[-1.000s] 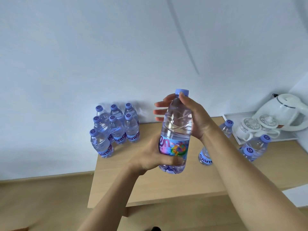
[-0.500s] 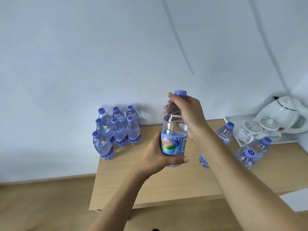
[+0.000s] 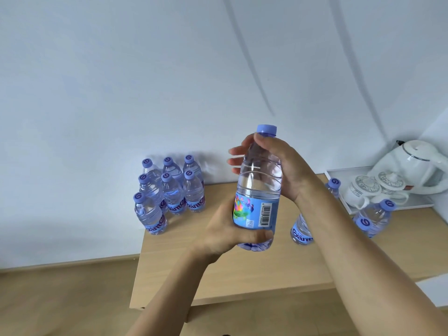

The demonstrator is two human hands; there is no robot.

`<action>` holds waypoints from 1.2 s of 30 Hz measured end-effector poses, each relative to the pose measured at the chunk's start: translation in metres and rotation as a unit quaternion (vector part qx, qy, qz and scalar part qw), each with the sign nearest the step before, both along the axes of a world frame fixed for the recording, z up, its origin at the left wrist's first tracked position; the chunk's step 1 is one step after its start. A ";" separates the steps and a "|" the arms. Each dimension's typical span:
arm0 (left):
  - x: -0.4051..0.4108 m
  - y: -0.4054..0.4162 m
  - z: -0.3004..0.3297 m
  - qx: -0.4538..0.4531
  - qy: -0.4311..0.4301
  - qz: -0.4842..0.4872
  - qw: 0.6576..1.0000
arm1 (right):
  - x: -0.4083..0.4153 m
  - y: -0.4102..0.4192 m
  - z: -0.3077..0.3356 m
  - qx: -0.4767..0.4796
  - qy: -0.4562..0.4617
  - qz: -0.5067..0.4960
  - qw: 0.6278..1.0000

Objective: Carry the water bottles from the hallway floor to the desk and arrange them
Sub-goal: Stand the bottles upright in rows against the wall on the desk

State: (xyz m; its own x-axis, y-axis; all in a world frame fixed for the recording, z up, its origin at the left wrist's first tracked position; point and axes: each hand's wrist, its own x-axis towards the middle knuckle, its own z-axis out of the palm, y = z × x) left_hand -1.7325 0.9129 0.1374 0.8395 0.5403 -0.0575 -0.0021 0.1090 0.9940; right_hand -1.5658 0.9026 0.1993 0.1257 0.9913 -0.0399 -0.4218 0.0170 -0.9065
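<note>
I hold a clear water bottle (image 3: 259, 183) with a purple cap upright in the air above the wooden desk (image 3: 242, 270). My left hand (image 3: 225, 231) grips its lower part below the blue label. My right hand (image 3: 278, 163) wraps the shoulder just under the cap. Its barcode faces me. Several matching bottles (image 3: 169, 190) stand in rows at the desk's back left corner against the wall. Another bottle (image 3: 300, 232) stands behind my right forearm, and two more (image 3: 375, 217) stand at the right.
A white tray (image 3: 339, 172) at the back right carries a white kettle (image 3: 419, 163) and two patterned teacups (image 3: 373, 187). A white wall rises behind the desk. Wooden floor (image 3: 60, 299) lies to the left and below the desk's front edge.
The bottle has been turned in my hands, so the barcode now faces me instead of the colourful print. The view has shifted slightly; the bottles on the desk have not moved.
</note>
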 end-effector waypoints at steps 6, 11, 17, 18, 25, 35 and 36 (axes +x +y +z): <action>0.003 -0.004 0.000 -0.006 -0.003 0.009 1.000 | -0.006 0.004 0.010 -0.031 -0.073 -0.087 0.993; 0.004 -0.004 0.001 -0.014 0.003 0.053 0.999 | -0.016 0.008 0.010 -0.053 -0.122 -0.159 0.978; 0.007 -0.007 0.005 0.006 0.008 0.078 0.997 | -0.028 0.012 0.009 -0.073 -0.226 -0.261 0.936; 0.007 -0.008 0.004 0.007 0.007 0.091 0.996 | -0.029 0.012 0.009 -0.071 -0.228 -0.265 0.934; -0.007 -0.002 0.007 -0.012 0.009 0.086 0.996 | -0.008 -0.001 0.015 -0.012 -0.135 -0.061 0.989; -0.007 -0.005 0.007 -0.117 -0.058 -0.011 0.991 | -0.013 0.001 -0.003 0.000 0.007 -0.035 0.999; -0.008 -0.005 0.006 -0.120 -0.052 -0.007 0.991 | -0.014 0.001 -0.004 -0.005 0.002 -0.048 0.999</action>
State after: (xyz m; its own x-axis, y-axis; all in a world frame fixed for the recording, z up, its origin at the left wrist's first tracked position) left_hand -1.7404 0.9084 0.1431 0.8552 0.5095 -0.0947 -0.1008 0.3428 0.9340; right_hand -1.5795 0.9034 0.1953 0.2195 0.9743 -0.0505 -0.4219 0.0481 -0.9054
